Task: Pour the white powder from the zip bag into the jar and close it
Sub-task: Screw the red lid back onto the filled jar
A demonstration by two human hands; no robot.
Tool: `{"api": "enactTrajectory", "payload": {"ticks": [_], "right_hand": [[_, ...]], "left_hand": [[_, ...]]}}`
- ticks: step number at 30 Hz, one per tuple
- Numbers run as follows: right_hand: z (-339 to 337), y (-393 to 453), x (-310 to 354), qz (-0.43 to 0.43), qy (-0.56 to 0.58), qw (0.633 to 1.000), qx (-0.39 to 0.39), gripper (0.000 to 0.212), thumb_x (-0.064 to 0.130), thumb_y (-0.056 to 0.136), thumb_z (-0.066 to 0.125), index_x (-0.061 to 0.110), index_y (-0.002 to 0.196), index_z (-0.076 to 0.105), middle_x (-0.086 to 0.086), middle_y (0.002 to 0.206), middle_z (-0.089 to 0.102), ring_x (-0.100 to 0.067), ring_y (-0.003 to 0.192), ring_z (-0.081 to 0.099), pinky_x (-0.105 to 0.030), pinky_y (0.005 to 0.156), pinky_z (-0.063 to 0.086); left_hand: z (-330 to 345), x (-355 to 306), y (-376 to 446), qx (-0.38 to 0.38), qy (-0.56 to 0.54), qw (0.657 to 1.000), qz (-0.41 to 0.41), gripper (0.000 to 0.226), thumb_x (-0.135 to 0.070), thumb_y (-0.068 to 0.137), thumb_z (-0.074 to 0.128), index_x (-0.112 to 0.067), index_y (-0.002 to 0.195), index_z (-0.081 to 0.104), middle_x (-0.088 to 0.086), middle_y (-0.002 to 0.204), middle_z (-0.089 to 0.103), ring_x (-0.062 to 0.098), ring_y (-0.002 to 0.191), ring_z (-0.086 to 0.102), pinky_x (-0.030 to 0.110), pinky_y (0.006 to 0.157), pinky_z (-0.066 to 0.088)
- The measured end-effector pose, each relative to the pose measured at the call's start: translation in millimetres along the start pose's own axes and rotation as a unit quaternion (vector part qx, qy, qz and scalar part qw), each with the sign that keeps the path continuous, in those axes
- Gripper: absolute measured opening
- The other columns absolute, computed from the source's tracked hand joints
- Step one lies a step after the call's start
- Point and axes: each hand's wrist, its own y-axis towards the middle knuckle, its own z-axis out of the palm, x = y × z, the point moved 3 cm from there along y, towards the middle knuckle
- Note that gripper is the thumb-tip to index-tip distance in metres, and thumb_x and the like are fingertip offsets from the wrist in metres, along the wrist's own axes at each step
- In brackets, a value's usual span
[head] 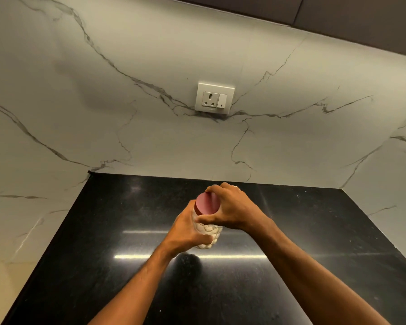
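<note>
Gripping a clear faceted jar point(208, 233) just below the middle of the frame, the left hand point(189, 231) wraps its fingers and thumb round the jar's lower body from the left. The jar appears filled with white content and is held over the black polished countertop point(314, 242); whether its base touches the surface cannot be told, though a dark shadow lies on the counter just below it. A red round lid point(206, 205) sits on the jar's mouth. The right hand point(232, 207) comes from the lower right and curls over the lid, fingertips on its far edge and thumb on its near side. Behind the counter rises a white marble wall point(103, 113) with grey veins. A white socket plate point(215, 98) with a switch is mounted in the upper centre of the frame.
</note>
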Motion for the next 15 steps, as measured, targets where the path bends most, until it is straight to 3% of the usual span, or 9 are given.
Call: {"api": "enactTrajectory", "payload": {"ticks": [2,4,8,11,15], "right_hand": [[0.0,-2.8,3.1,0.035,-0.054,0.998,-0.026,0.094,0.083,0.067,0.060,0.024,0.137,0.043,-0.002,0.130,0.053,-0.020,0.112,0.053,-0.031,0.088,0.050],[-3.4,-4.0,3.0,0.039,-0.054,0.998,0.011,0.099,0.086,0.066,0.056,0.024,0.141,0.037,-0.003,0.136,0.050,-0.022,0.115,0.053,-0.036,0.092,0.050],[-13.8,-5.7,5.5,-0.024,0.011,0.992,0.124,0.100,0.058,0.075,0.075,0.033,0.152,0.018,0.001,0.154,0.031,-0.025,0.133,0.040,-0.034,0.098,0.041],[-17.2,-7.4,8.5,-0.030,-0.006,0.996,0.083,0.094,0.053,0.073,0.079,0.031,0.149,0.028,0.002,0.144,0.042,-0.021,0.126,0.046,-0.028,0.091,0.040],[-16.1,-11.8,13.4,0.035,-0.101,0.994,-0.018,0.090,0.085,0.066,0.058,0.025,0.132,0.048,0.002,0.123,0.060,-0.016,0.100,0.058,-0.027,0.077,0.048]], "left_hand": [[0.4,-5.9,0.8,-0.003,0.019,1.000,-0.001,0.083,-0.040,0.051,0.087,-0.053,0.118,0.041,-0.016,0.117,0.059,0.007,0.108,0.062,0.014,0.076,0.055],[-0.7,-7.0,0.1,0.006,0.026,1.000,0.002,0.083,-0.038,0.051,0.086,-0.053,0.118,0.040,-0.016,0.118,0.058,0.007,0.108,0.062,0.012,0.074,0.054],[-8.1,-10.8,-3.7,0.019,0.030,0.999,0.016,0.087,-0.032,0.054,0.088,-0.049,0.124,0.039,-0.010,0.123,0.059,0.007,0.112,0.062,0.018,0.087,0.055],[-9.5,-15.7,-5.8,0.021,0.034,0.999,0.022,0.090,-0.027,0.057,0.088,-0.045,0.128,0.037,-0.007,0.126,0.058,0.011,0.115,0.061,0.024,0.095,0.054],[-7.3,-16.6,-8.4,0.009,0.033,0.999,0.019,0.087,-0.028,0.056,0.087,-0.044,0.127,0.039,-0.006,0.124,0.060,0.015,0.114,0.062,0.030,0.095,0.056]]}}
